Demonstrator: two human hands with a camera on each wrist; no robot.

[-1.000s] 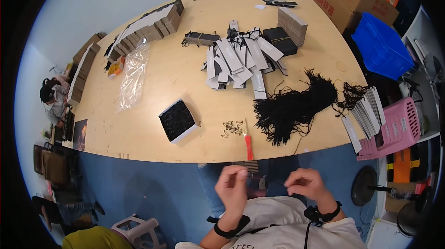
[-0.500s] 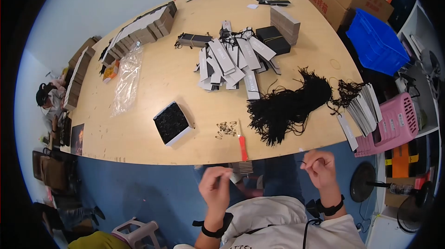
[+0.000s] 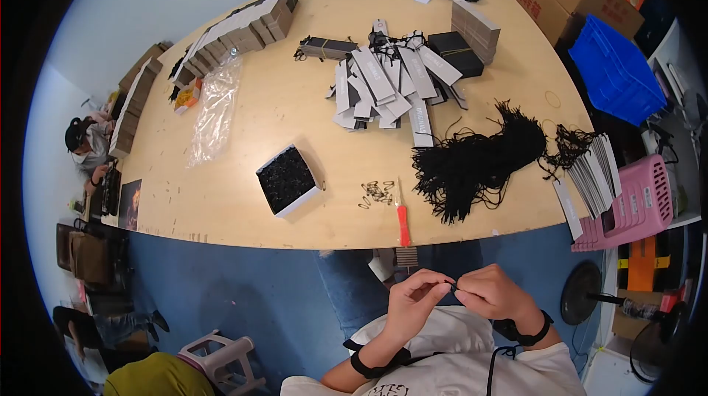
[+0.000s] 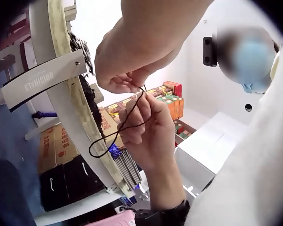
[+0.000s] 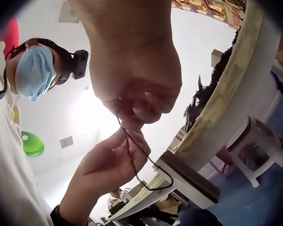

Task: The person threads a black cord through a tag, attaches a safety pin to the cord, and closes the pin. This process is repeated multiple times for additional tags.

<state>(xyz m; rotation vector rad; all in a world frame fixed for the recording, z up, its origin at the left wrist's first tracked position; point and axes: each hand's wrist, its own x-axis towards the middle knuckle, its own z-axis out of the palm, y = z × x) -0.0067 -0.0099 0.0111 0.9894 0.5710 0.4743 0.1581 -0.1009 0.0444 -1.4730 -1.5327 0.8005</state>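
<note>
In front of the torso, below the table edge, both hands meet at a thin black cord. My left hand pinches the cord between thumb and fingertips. Right beside it, my right hand pinches the same cord, its fingers curled. A loop of the cord hangs out from the fingertips in both wrist views. On the table ahead lie a thick bundle of black cords, a red-handled pointed tool and a small heap of wire pins. A white box full of small black pieces stands to their left.
Printed hang tags lie heaped mid-table, with banded card stacks behind. A clear plastic bag lies at left. More tags hang by a pink basket at right. Another person sits far left.
The hands, apart half a second ago with a cord end showing at the right hand, have come together. The head view has shifted slightly.
</note>
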